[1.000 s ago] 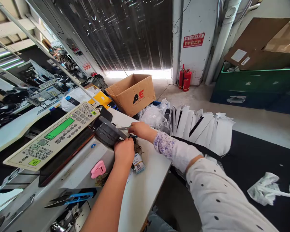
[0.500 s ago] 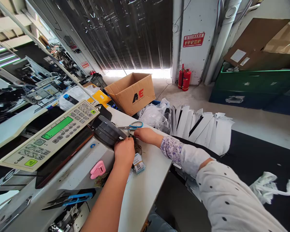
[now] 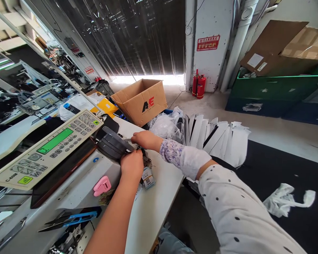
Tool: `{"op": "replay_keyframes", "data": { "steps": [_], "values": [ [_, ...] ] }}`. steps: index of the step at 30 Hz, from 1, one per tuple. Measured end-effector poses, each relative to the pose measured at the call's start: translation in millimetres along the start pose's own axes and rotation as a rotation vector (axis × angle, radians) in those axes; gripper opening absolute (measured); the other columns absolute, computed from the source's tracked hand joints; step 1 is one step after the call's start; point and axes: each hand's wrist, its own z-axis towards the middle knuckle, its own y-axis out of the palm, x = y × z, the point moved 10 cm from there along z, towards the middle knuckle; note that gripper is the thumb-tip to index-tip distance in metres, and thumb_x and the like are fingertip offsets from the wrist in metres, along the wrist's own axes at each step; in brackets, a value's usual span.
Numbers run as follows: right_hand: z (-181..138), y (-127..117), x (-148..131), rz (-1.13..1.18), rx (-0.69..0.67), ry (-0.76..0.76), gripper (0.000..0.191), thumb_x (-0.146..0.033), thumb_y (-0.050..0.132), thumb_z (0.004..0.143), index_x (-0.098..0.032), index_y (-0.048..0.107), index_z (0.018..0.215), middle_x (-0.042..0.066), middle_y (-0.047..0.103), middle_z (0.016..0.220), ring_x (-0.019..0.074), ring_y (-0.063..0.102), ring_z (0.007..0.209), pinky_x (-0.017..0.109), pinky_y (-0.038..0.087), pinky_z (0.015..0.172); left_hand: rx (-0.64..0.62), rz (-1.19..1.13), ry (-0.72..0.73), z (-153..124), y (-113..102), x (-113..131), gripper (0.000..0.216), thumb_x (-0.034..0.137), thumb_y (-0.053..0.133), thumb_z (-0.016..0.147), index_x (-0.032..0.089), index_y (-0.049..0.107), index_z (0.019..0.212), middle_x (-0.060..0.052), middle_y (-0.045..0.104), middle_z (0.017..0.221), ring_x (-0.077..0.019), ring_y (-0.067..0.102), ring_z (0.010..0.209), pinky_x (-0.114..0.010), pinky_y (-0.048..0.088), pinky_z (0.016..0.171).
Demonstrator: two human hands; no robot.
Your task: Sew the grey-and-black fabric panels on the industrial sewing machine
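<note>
Where left hand [image 3: 131, 165] and right hand [image 3: 146, 140] meet, dark scrap [image 3: 147, 161] half hidden.

Left hand [image 3: 132, 165] low over the work, curled and knuckles up, wrist bent slightly, bare left forearm [image 3: 112, 222] rising from the bottom edge. Right hand [image 3: 147, 140] reaching across from the right, back upward, fingers [image 3: 134, 138] angled down just beside the left hand. Right forearm [image 3: 172, 152] in a lilac-flecked sleeve, upper arm [image 3: 235, 208] in white dotted cloth.
</note>
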Motion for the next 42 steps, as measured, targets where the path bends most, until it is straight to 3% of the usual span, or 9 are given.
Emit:
{"op": "replay_keyframes", "data": {
  "steps": [4, 7, 13, 19, 25, 29, 32, 38, 42],
  "values": [
    [-27, 20, 4, -0.015, -0.02, -0.024, 0.019, -0.018, 0.046, 0.094, -0.017, 0.065, 0.099, 0.007, 0.066, 0.1, 0.0159, 0.062, 0.084, 0.024, 0.041, 0.068, 0.011, -0.007, 0.016, -1, -3, 2, 0.035, 0.019, 0.031, 0.094, 0.012, 0.065, 0.094, -0.013, 0.069, 0.089, -0.0268, 0.067, 0.079, -0.036, 0.047, 0.069],
    [-17, 38, 16, 0.047, -0.065, 0.068, 0.02, -0.023, 0.048, 0.094, -0.018, 0.067, 0.1, 0.006, 0.066, 0.101, 0.0155, 0.062, 0.086, 0.023, 0.041, 0.068, 0.002, -0.005, 0.011, -1, -1, 2, 0.033, 0.02, 0.032, 0.095, 0.013, 0.065, 0.096, -0.013, 0.069, 0.091, -0.0258, 0.067, 0.08, -0.035, 0.046, 0.071],
    [-9, 23, 13, 0.088, 0.037, 0.048, 0.024, -0.029, 0.044, 0.098, -0.022, 0.065, 0.106, 0.005, 0.064, 0.104, 0.0147, 0.061, 0.087, 0.023, 0.041, 0.069, -0.024, 0.005, -0.001, 0, 2, 0, 0.033, 0.019, 0.032, 0.095, 0.012, 0.064, 0.097, -0.014, 0.068, 0.089, -0.0241, 0.067, 0.081, -0.033, 0.047, 0.073],
    [-17, 41, 21, 0.169, 0.008, 0.129, 0.017, -0.021, 0.05, 0.093, -0.017, 0.066, 0.098, 0.006, 0.067, 0.097, 0.015, 0.061, 0.083, 0.023, 0.041, 0.067, -0.021, 0.013, 0.005, -2, -1, 2, 0.035, 0.018, 0.031, 0.094, 0.011, 0.065, 0.097, -0.014, 0.068, 0.089, -0.0262, 0.068, 0.08, -0.035, 0.048, 0.069],
    [-14, 30, 16, 0.166, 0.089, 0.077, 0.02, -0.023, 0.046, 0.095, -0.02, 0.064, 0.103, 0.005, 0.066, 0.103, 0.0151, 0.061, 0.085, 0.024, 0.04, 0.07, -0.027, -0.001, 0.013, -1, -2, 3, 0.033, 0.016, 0.034, 0.093, 0.012, 0.066, 0.098, -0.014, 0.068, 0.087, -0.0257, 0.068, 0.078, -0.036, 0.049, 0.07],
    [-29, 47, 22, 0.175, 0.015, 0.087, 0.02, -0.022, 0.045, 0.096, -0.018, 0.065, 0.1, 0.004, 0.068, 0.099, 0.0134, 0.06, 0.083, 0.021, 0.039, 0.067, 0.001, -0.009, 0.027, -1, -4, 4, 0.034, 0.016, 0.034, 0.093, 0.011, 0.066, 0.097, -0.014, 0.068, 0.087, -0.0263, 0.068, 0.076, -0.036, 0.049, 0.068],
    [-18, 53, 27, 0.157, -0.038, 0.099, 0.021, -0.025, 0.047, 0.096, -0.02, 0.066, 0.104, 0.003, 0.069, 0.101, 0.0139, 0.061, 0.087, 0.021, 0.039, 0.068, 0.009, -0.012, 0.02, -1, -3, 3, 0.034, 0.016, 0.033, 0.093, 0.011, 0.066, 0.096, -0.014, 0.068, 0.087, -0.026, 0.068, 0.076, -0.036, 0.049, 0.068],
    [21, 43, 20, 0.072, -0.104, 0.09, 0.018, -0.017, 0.054, 0.089, -0.017, 0.07, 0.097, 0.004, 0.07, 0.09, 0.0144, 0.061, 0.08, 0.022, 0.038, 0.067, 0.009, -0.014, -0.001, 0, 1, 0, 0.033, 0.017, 0.034, 0.093, 0.012, 0.066, 0.097, -0.013, 0.069, 0.09, -0.0261, 0.068, 0.081, -0.035, 0.048, 0.07],
    [18, 20, 14, 0.069, -0.032, 0.055, 0.024, -0.023, 0.046, 0.095, -0.021, 0.066, 0.108, 0.003, 0.067, 0.103, 0.0144, 0.061, 0.087, 0.022, 0.038, 0.069, 0.019, -0.005, 0.01, 0, 2, 1, 0.033, 0.017, 0.033, 0.093, 0.012, 0.066, 0.096, -0.014, 0.068, 0.09, -0.0269, 0.068, 0.08, -0.035, 0.048, 0.068]
  ]
}}
